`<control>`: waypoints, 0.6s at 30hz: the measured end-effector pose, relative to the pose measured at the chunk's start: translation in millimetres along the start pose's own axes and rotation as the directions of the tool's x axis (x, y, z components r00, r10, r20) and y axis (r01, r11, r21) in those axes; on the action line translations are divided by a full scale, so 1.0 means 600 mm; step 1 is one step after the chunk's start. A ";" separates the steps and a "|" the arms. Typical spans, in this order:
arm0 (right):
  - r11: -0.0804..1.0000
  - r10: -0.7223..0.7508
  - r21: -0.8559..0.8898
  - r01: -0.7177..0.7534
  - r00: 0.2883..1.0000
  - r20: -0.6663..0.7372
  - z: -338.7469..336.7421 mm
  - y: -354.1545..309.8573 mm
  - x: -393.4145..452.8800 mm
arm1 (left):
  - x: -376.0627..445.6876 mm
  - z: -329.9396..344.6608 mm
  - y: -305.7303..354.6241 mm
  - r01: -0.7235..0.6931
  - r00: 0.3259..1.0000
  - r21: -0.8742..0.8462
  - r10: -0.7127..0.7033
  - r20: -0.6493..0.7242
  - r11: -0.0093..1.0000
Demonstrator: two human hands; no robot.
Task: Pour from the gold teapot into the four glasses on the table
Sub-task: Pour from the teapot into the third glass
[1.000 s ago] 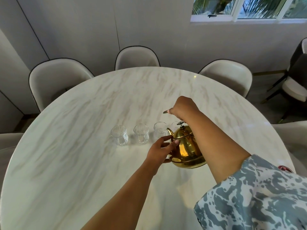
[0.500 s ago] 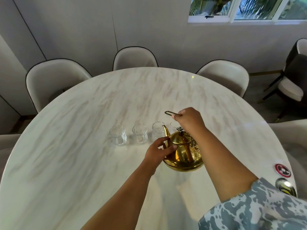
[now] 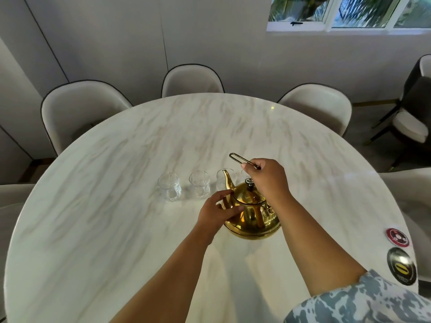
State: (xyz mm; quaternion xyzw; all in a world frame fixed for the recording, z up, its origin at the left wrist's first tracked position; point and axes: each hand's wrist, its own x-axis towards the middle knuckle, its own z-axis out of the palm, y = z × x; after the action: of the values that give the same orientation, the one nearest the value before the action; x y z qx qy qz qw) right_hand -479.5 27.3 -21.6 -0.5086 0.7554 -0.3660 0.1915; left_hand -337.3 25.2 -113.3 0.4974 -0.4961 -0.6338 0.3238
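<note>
The gold teapot stands upright on the white marble table, its spout pointing away toward the glasses. My right hand grips the thin wire handle above the lid. My left hand rests flat against the pot's left side. A row of clear glasses stands just beyond: the leftmost glass, a second glass, a third glass partly behind the spout, and a fourth glass mostly hidden behind my right hand.
Pale upholstered chairs ring the far edge of the table, one at the left, one in the middle, one at the right. Two round coasters, red and black, lie at the table's right edge.
The teapot has come down from a tilt toward the glasses and now stands level on the table. My right hand has drawn the handle back; my left hand stayed on the pot's side.
</note>
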 end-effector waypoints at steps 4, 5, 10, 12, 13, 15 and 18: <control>0.999 -0.027 0.025 0.027 0.999 0.019 0.013 -0.024 0.003 | -0.010 -0.022 0.007 -0.021 0.999 -0.030 0.020 -0.032 0.999; 0.999 -0.028 0.030 0.027 0.999 0.028 0.018 -0.030 0.005 | -0.012 -0.029 0.009 -0.021 0.999 -0.035 0.020 -0.038 0.999; 0.999 -0.036 -0.020 0.038 0.993 0.111 0.047 -0.068 0.012 | -0.015 -0.064 0.006 0.015 0.998 -0.076 -0.020 -0.065 0.997; 0.999 -0.017 -0.041 0.022 0.991 0.135 0.060 -0.084 0.019 | -0.015 -0.077 0.004 0.024 0.998 -0.083 -0.030 -0.062 0.996; 0.998 -0.005 -0.056 0.013 0.990 0.143 0.065 -0.090 0.023 | -0.016 -0.082 0.003 0.027 0.998 -0.087 -0.032 -0.056 0.996; 0.995 0.012 -0.096 0.004 0.986 0.166 0.076 -0.102 0.031 | -0.018 -0.090 0.004 0.035 0.998 -0.098 -0.039 -0.043 0.995; 0.989 0.039 -0.145 -0.010 0.979 0.198 0.083 -0.117 0.039 | -0.017 -0.097 0.004 0.066 0.997 -0.097 -0.069 -0.026 0.993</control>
State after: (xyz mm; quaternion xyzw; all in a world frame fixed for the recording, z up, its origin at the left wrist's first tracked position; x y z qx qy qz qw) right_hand -411.9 -26.8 -0.1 -0.5460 0.7628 -0.2555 0.2339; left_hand -279.4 15.9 -108.7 0.5068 -0.4432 -0.6602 0.3329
